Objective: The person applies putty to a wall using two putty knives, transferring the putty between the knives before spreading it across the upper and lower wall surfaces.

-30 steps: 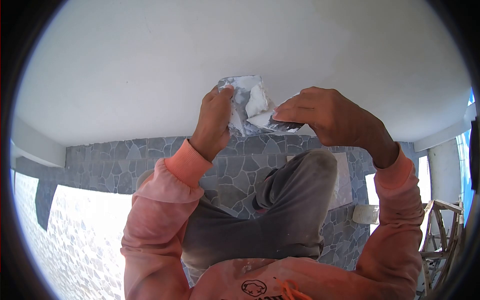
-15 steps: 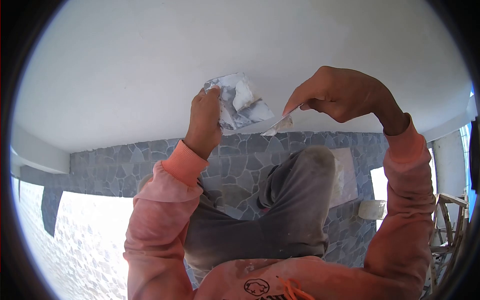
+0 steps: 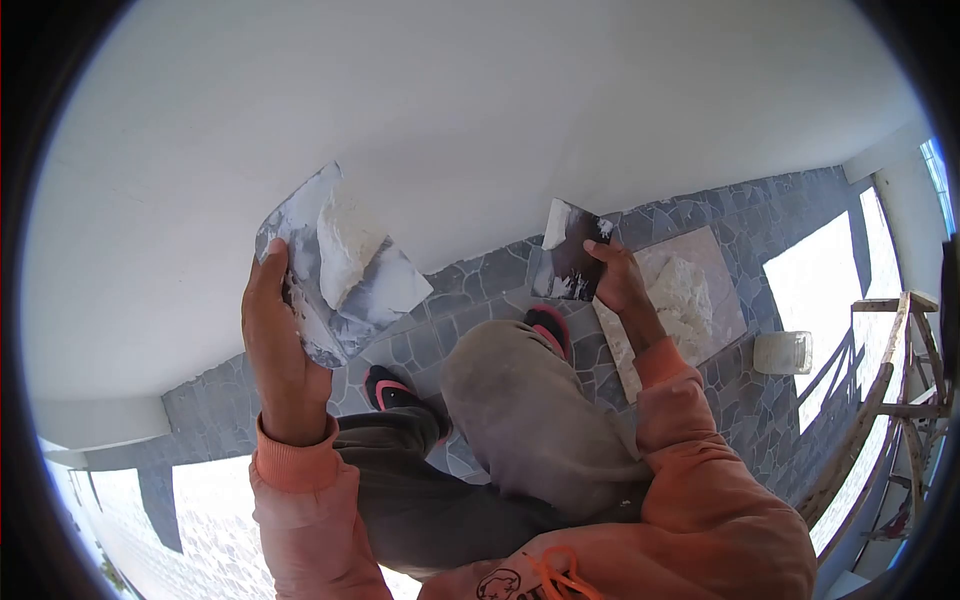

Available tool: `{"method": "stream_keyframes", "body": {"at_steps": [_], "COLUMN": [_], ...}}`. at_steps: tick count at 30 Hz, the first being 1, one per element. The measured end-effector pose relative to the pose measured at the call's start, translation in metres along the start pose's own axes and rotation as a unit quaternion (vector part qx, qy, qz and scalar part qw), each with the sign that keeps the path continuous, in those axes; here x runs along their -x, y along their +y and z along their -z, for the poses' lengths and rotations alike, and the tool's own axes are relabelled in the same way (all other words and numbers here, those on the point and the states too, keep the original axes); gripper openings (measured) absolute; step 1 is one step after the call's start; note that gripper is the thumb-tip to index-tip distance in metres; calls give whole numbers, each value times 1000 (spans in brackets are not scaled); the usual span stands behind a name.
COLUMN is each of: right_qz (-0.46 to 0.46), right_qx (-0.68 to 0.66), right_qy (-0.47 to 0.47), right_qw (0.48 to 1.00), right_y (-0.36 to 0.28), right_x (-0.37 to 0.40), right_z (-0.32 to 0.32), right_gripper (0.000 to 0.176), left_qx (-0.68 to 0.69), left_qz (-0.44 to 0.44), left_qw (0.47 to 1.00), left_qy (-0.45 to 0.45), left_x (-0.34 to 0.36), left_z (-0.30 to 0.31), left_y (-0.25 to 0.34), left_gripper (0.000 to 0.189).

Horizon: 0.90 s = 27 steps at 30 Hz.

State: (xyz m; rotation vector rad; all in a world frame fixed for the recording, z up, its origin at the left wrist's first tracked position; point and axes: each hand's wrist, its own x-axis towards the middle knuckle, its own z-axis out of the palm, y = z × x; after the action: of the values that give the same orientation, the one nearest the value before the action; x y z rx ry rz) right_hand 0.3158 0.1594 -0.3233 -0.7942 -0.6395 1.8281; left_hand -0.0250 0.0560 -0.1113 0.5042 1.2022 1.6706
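Mate: Status on the hands?
Me: Both full. Left hand (image 3: 285,345) grips a metal plate (image 3: 390,290) by its edge, thumb on top. Right hand (image 3: 622,280) has a scraper (image 3: 572,268) pinched, thumb on its dark face, other fingers mostly hidden.
Mate: Where's the paste?
Me: Three spots. Thick white lump (image 3: 345,245) on the plate, smears around it. Small white patch (image 3: 556,228) at one corner of the scraper, more streaks along its edges. Big heap (image 3: 683,300) on the square board (image 3: 728,262), on the floor beside my right hand.
Mate: How far along?
Me: Paste is mixed and loaded, by the look of it. Lump on the plate is unspread. Heap on the board is sizeable, so my read is plenty unused. Plate and scraper are apart, nothing being scraped across at this instant.
Mate: And the wall?
Me: Wall (image 3: 470,110) looks pale and mostly even, slight shade changes. Can't tell fresh coat from old, so no honest percentage. Don't see the scraper on it. Whether the plate touches it, can't tell.
Mate: Anything else around?
Me: Whitish tub (image 3: 783,353) past the board, wooden stand (image 3: 880,400) further right, stone-pattern floor (image 3: 490,285) under my sandals (image 3: 550,328).
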Motion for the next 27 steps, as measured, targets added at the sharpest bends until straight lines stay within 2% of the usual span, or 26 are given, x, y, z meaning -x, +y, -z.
{"method": "stream_keyframes", "body": {"at_steps": [2,5,7,9,11,12,13,14,15,17,20,23,26,27], "right_qz": [-18,-97,-118,-114,-83,-7,68,97,137,135,275,101,59,107], "right_qx": [-79,-161,3,14,-125,76,273,398,511,613,656,661,645,655], "right_qy": [64,162,200,255,326,286,232,190,157,136,148,240,199,185], "right_qw": [995,969,973,960,933,955,931,892,834,766,687,704,735,725], "right_y": [59,128,204,235,244,239,236,235,241,248,254,272,255,255], "right_x": [-18,-37,-72,-87,-95,-88,-79,-79,-79,-98,-103,-124,-121,-119], "right_z": [43,78,144,154,126,122,121,118,123,128,129,131,125,127], "right_gripper": [37,34,31,26,22,24,27,29,32,36,32,31,38,40], "left_qx": [4,-20,-44,-70,-69,-68,-70,-73,-75,-92,-102,-105,-109,-110], "left_qz": [9,32,45,46,47,48,54,59,65,73,74,63,72,79], "left_qw": [1000,999,998,996,997,996,996,995,995,992,990,989,987,987], "left_qy": [-6,-10,-16,-9,4,12,16,22,27,37,61,84,91,92], "left_x": [0,6,5,5,3,2,0,-1,-2,-2,-4,-3,-1,0], "left_z": [-3,-19,-25,-29,-37,-39,-42,-44,-45,-42,-48,-50,-54,-55], "left_y": [-3,-4,-8,-14,-19,-20,-21,-21,-22,-21,-21,-22,-21,-21], "left_gripper": [37,37,39,40,45,47,48,48,49,49,49,48,47,47]}}
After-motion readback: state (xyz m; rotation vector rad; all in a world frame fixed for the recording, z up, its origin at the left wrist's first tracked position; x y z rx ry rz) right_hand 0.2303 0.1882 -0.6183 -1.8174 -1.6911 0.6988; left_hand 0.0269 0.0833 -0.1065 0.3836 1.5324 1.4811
